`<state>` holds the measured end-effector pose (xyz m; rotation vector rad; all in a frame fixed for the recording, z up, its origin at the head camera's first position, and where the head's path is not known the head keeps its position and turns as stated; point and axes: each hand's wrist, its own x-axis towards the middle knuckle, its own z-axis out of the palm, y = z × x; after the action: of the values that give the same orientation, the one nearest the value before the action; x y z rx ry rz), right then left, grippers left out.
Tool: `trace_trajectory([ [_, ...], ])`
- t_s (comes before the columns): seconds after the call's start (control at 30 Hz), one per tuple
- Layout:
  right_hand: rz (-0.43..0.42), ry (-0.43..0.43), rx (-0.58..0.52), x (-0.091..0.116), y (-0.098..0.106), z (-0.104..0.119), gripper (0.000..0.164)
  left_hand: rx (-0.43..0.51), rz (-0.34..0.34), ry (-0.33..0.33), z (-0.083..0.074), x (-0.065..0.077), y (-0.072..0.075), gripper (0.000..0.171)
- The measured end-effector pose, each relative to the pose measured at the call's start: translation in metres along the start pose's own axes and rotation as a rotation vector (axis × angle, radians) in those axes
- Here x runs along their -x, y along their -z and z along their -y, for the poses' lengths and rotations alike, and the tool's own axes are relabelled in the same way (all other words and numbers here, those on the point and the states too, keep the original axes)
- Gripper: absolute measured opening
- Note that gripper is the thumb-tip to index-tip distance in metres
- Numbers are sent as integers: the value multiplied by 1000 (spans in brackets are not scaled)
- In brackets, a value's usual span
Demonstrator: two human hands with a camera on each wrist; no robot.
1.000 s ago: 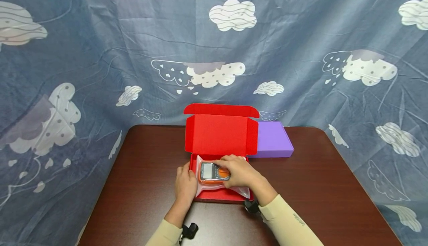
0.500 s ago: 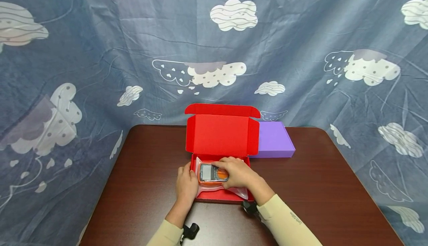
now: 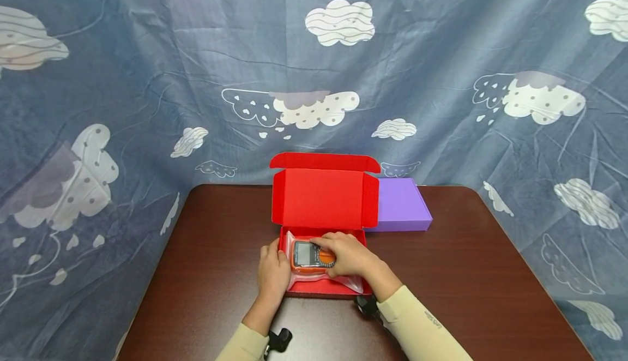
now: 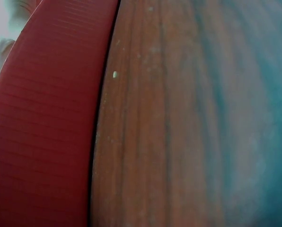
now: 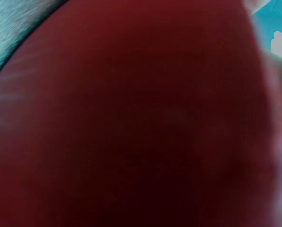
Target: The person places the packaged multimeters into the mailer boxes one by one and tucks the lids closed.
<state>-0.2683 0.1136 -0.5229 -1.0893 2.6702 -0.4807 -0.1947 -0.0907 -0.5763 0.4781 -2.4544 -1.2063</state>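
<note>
In the head view a red cardboard box [image 3: 324, 197] stands with its lid raised at the back. Inside lies an orange and dark grey multimeter [image 3: 305, 253] on clear plastic wrapping [image 3: 306, 277], its screen toward the left. My right hand [image 3: 350, 254] grips the multimeter's right end around the orange dial, hiding that end. At the box's left wall my left hand [image 3: 273, 274] holds the side, fingers along it. Red box wall [image 4: 46, 118] fills the left of the left wrist view, and a dark red box surface [image 5: 145, 113] fills most of the right wrist view.
A closed purple box [image 3: 402, 205] sits behind and to the right, partly covered by the red lid. All rests on a dark brown wooden table [image 3: 466, 284]. A blue cloud-patterned cloth [image 3: 441, 77] hangs around the table's back and sides.
My right hand and the multimeter have sunk slightly lower into the red box and a little toward the front. My left hand stays at the box's left side.
</note>
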Motion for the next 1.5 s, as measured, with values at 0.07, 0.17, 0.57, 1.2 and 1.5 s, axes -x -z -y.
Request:
trace_trajectory([
  [0.07,1,0,6,1,-2,-2,85,-1,1,-1,0,0,0,39],
  [0.17,10,-8,8,2,-4,-3,86,0,5,-1,-1,1,0,39],
  [0.57,-3,-13,-59,16,-7,1,92,-5,8,8,-3,3,1,39],
  [1.2,-913,-332,-410,47,27,-32,58,181,62,-61,-32,-48,45,68],
  [1.5,-641,-306,-688,47,35,-35,92,469,419,49,-54,-77,54,84],
])
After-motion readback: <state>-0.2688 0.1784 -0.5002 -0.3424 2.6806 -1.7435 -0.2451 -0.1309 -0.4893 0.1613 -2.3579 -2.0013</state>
